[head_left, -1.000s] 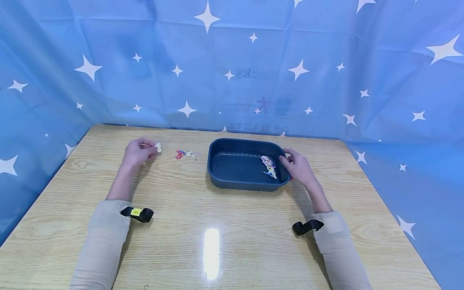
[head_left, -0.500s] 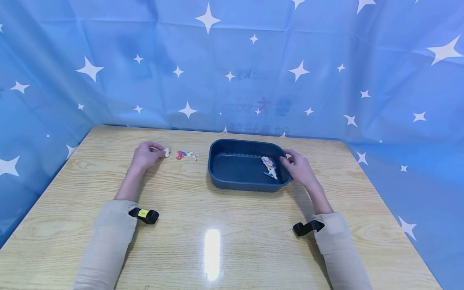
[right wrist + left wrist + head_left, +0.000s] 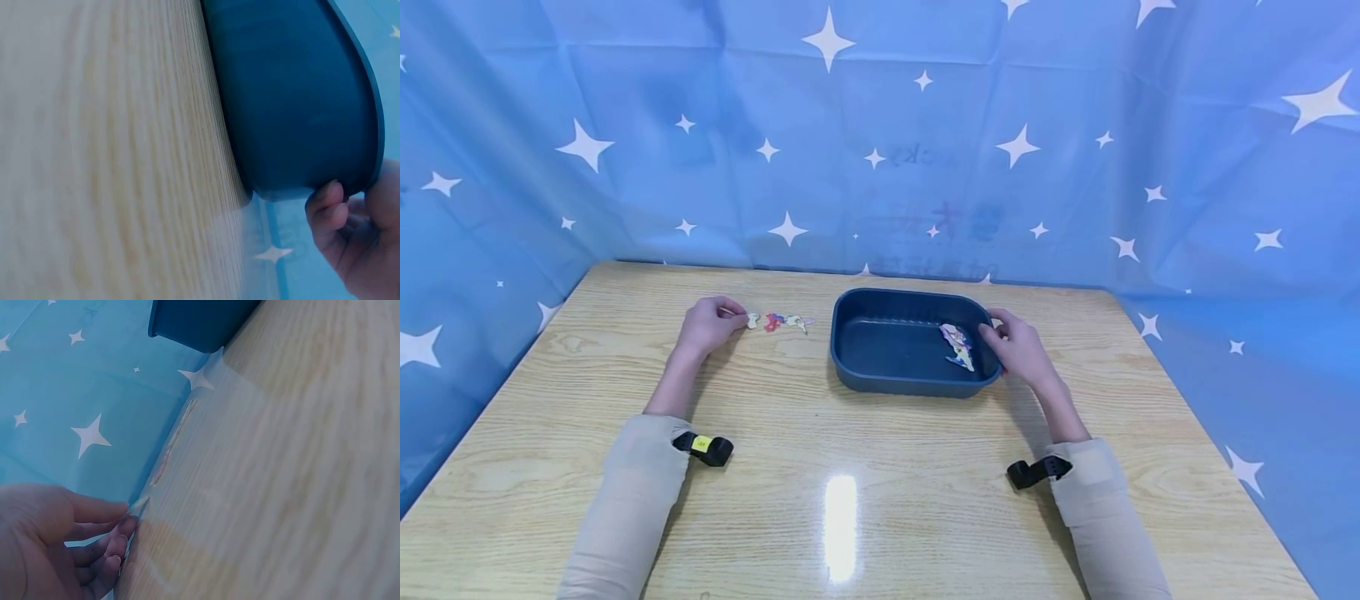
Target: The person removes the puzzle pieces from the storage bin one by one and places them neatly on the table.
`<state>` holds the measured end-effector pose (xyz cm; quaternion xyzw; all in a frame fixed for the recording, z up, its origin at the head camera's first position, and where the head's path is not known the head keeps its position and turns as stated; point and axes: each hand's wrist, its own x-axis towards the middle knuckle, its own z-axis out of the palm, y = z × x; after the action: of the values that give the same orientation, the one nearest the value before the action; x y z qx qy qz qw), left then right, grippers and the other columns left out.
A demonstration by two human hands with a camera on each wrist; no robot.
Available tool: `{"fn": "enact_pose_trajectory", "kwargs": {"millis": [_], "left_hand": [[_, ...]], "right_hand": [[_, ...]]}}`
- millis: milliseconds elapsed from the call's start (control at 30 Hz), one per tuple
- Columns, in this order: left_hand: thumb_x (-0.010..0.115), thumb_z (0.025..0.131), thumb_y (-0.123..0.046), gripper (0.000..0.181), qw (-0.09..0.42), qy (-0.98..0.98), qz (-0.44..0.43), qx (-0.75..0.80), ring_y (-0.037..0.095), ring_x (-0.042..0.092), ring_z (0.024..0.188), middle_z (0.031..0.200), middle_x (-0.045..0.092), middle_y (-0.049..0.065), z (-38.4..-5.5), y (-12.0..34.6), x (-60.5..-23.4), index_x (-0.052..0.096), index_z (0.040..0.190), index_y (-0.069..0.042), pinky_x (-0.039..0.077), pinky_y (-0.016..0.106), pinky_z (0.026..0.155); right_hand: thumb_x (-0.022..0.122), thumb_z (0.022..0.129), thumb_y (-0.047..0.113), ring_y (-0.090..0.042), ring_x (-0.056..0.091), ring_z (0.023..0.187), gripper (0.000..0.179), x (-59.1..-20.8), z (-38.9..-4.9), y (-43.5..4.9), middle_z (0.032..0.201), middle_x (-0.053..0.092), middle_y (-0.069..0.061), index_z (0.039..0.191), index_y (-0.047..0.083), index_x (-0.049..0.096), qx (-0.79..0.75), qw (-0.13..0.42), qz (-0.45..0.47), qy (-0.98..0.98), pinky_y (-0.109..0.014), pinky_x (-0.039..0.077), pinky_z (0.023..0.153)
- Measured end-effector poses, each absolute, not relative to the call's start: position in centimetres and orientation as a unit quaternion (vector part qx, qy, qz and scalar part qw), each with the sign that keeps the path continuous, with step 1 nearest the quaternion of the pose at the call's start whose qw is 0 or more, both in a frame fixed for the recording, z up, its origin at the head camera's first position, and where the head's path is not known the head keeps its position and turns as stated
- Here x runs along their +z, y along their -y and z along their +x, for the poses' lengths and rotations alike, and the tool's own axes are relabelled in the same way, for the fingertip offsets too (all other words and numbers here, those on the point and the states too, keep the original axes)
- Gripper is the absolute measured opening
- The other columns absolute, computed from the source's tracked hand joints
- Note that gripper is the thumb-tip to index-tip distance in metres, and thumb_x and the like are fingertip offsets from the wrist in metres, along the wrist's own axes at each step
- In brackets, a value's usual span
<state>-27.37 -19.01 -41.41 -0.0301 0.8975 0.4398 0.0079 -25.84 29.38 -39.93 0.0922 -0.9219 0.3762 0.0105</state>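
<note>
My left hand (image 3: 709, 325) is at the back left of the table, pinching a small flat pale cutout piece (image 3: 752, 320) by its edge. In the left wrist view thumb and finger hold that piece (image 3: 140, 503) low at the tabletop. Just right of it lie a red-and-blue flat piece (image 3: 772, 322) and a pale one (image 3: 796, 321), close together in a row. With my right hand (image 3: 1017, 343) I grip the right end of a dark blue bin (image 3: 910, 387), thumb at the rim and fingers outside. Inside the bin, toward its right end, lie colourful flat pieces (image 3: 957, 343), overlapping or joined.
The wooden table (image 3: 775, 500) ends at the back against a blue curtain (image 3: 850, 125) with white stars. Each sleeve cuff carries a black strap camera, the left one (image 3: 718, 452) with a yellow label. A bright reflection lies at the table's front middle.
My left hand has moved right and slightly nearer with the pale piece, bringing it beside the red-and-blue piece. The right hand and the bin have stayed in place.
</note>
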Motion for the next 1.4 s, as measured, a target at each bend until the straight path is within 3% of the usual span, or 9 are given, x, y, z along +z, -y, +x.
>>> {"fn": "enact_pose_trajectory", "kwargs": {"millis": [367, 633, 800, 1000, 1400], "left_hand": [[0.062, 0.1, -0.015, 0.029, 0.02, -0.887, -0.016, 0.461, 0.024, 0.059, 0.085, 0.102, 0.063, 0.018, -27.1, 18.4, -40.3, 0.063, 0.118, 0.008, 0.047, 0.026, 0.067], [0.061, 0.101, -0.013, 0.027, -0.013, -0.864, 0.035, 0.503, 0.034, 0.066, 0.089, 0.105, 0.066, 0.024, -27.0, 16.7, -39.3, 0.064, 0.116, 0.008, 0.056, 0.032, 0.076], [0.062, 0.1, -0.012, 0.024, -0.036, -0.847, 0.062, 0.527, 0.033, 0.067, 0.089, 0.104, 0.068, 0.024, -26.9, 15.4, -38.7, 0.065, 0.114, 0.008, 0.055, 0.028, 0.076], [0.062, 0.101, -0.013, 0.023, -0.036, -0.826, 0.094, 0.554, 0.026, 0.066, 0.078, 0.102, 0.068, 0.026, -26.5, 13.6, -37.9, 0.066, 0.113, 0.007, 0.054, 0.024, 0.066], [0.062, 0.102, -0.016, 0.021, -0.037, -0.823, 0.149, 0.546, 0.038, 0.066, 0.088, 0.098, 0.07, 0.019, -25.3, 10.3, -36.7, 0.068, 0.11, 0.003, 0.054, 0.029, 0.071]], "right_hand": [[0.052, 0.107, 0.022, -0.037, 0.057, 0.044, 0.043, -40.0, -25.9, -29.4, 0.079, 0.063, -0.021, 0.142, -0.002, 0.049, 0.376, 0.011, 0.095, 0.922, -0.036, 0.046, 0.04], [0.051, 0.107, 0.02, -0.038, 0.057, 0.044, 0.042, -40.0, -26.0, -29.4, 0.079, 0.062, -0.021, 0.143, -0.001, 0.049, 0.373, 0.011, 0.096, 0.923, -0.035, 0.046, 0.04], [0.051, 0.107, 0.021, -0.039, 0.057, 0.044, 0.042, -40.0, -26.0, -29.4, 0.079, 0.062, -0.021, 0.142, -0.001, 0.05, 0.373, 0.011, 0.095, 0.923, -0.035, 0.045, 0.04], [0.052, 0.107, 0.021, -0.04, 0.057, 0.045, 0.042, -40.0, -25.8, -29.3, 0.08, 0.062, -0.022, 0.143, -0.001, 0.049, 0.373, 0.01, 0.093, 0.923, -0.035, 0.045, 0.04], [0.051, 0.107, 0.02, -0.039, 0.057, 0.046, 0.043, -39.9, -25.8, -29.3, 0.081, 0.062, -0.022, 0.144, -0.002, 0.048, 0.373, 0.009, 0.093, 0.923, -0.037, 0.047, 0.041]]}}
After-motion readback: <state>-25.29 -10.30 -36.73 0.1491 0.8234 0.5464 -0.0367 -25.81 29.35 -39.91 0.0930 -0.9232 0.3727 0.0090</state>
